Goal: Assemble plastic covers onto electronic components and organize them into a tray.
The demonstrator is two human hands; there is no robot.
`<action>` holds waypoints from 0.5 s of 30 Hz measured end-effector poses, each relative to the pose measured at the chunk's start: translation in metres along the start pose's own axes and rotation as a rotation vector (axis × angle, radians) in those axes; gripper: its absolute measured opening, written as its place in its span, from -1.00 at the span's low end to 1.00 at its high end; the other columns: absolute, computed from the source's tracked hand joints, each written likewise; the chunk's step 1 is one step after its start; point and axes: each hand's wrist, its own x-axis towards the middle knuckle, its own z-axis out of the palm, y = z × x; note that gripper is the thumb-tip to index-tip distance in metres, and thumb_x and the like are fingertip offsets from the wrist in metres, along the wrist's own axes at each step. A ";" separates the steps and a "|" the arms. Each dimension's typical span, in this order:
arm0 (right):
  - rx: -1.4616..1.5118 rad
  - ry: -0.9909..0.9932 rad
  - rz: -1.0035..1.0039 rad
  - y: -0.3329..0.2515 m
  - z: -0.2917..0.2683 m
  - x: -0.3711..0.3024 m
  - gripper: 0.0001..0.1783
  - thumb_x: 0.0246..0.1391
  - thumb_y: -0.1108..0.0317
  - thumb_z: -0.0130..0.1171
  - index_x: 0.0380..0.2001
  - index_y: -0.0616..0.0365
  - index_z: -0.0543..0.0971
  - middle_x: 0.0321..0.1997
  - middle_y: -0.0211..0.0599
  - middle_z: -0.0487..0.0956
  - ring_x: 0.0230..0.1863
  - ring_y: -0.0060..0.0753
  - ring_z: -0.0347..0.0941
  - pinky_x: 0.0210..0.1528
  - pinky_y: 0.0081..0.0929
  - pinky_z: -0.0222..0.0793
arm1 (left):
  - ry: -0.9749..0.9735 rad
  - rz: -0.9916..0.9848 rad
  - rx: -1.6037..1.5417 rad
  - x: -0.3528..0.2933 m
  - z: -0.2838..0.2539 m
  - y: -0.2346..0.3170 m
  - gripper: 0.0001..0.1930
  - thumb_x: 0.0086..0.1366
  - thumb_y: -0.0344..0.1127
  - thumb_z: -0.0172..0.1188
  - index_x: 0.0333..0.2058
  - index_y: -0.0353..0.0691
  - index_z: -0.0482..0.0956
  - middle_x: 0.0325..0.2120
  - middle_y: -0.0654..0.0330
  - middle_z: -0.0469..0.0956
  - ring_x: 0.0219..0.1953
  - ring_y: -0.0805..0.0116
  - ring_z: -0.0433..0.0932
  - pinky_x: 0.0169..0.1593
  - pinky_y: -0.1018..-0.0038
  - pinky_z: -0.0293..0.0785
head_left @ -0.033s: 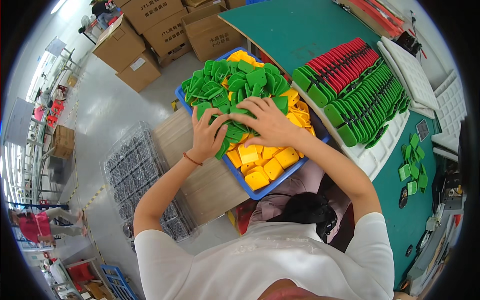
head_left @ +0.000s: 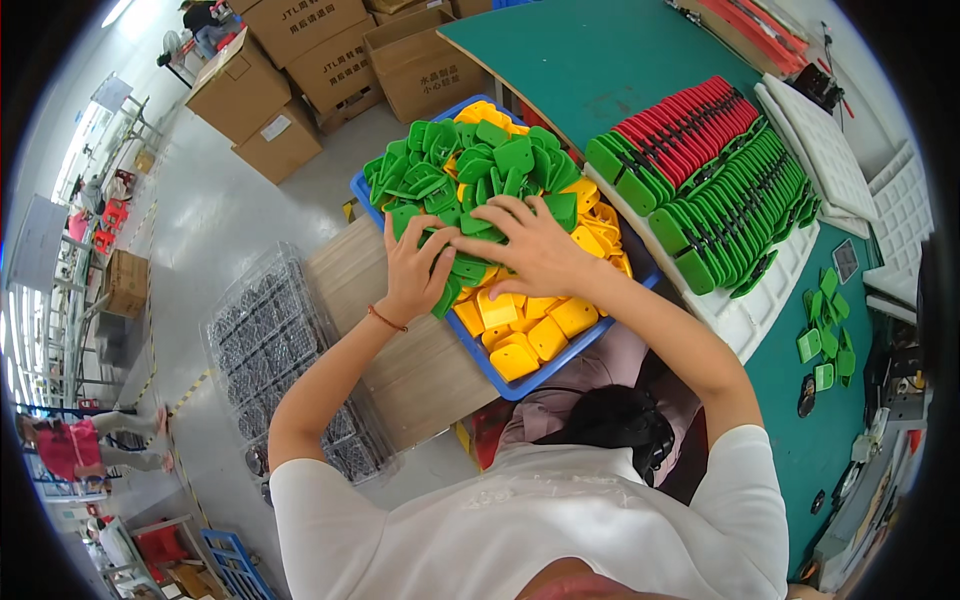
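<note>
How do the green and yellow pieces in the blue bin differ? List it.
The green pieces are heaped high; the yellow pieces mostly lie lower, around them. The left hand and right hand have fingers on the green pieces, while the nearest yellow pieces lie uncovered. Both kinds lie loose and jumbled in the blue bin.

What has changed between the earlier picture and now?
Very little: the right hand shifted slightly on the green pieces, and the legs of the person in pink spread wider. Nothing was visibly grasped or released. The left hand, blue tub and yellow pieces stayed as they were.
</note>
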 end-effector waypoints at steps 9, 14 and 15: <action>-0.028 -0.046 0.117 -0.020 0.022 0.018 -0.30 -0.21 -0.07 0.23 0.03 -0.10 0.30 0.09 -0.08 0.22 0.12 -0.02 0.15 -0.30 -0.22 0.44 | 0.177 -0.149 -0.128 0.007 0.012 0.000 -0.77 0.13 -0.47 -0.03 -0.21 -0.17 0.46 -0.26 0.17 0.42 -0.13 0.19 0.41 0.18 0.10 -0.01; -0.032 -0.019 0.112 -0.016 0.033 0.018 -0.45 -0.20 0.17 0.23 -0.04 -0.15 0.35 0.08 -0.09 0.23 0.11 -0.03 0.17 -0.36 -0.31 0.52 | 0.205 -0.174 -0.166 0.002 0.013 -0.003 -0.78 0.11 -0.47 -0.02 -0.23 -0.20 0.44 -0.23 0.13 0.43 -0.09 0.16 0.38 0.16 0.13 0.02; -0.032 -0.019 0.115 -0.013 0.036 0.017 -0.45 -0.20 0.17 0.23 -0.04 -0.15 0.35 0.08 -0.09 0.23 0.11 -0.03 0.17 -0.36 -0.31 0.52 | 0.161 -0.158 -0.171 0.003 0.010 -0.003 -0.78 0.11 -0.42 0.00 -0.22 -0.20 0.43 -0.21 0.13 0.43 -0.06 0.15 0.36 0.19 0.10 -0.04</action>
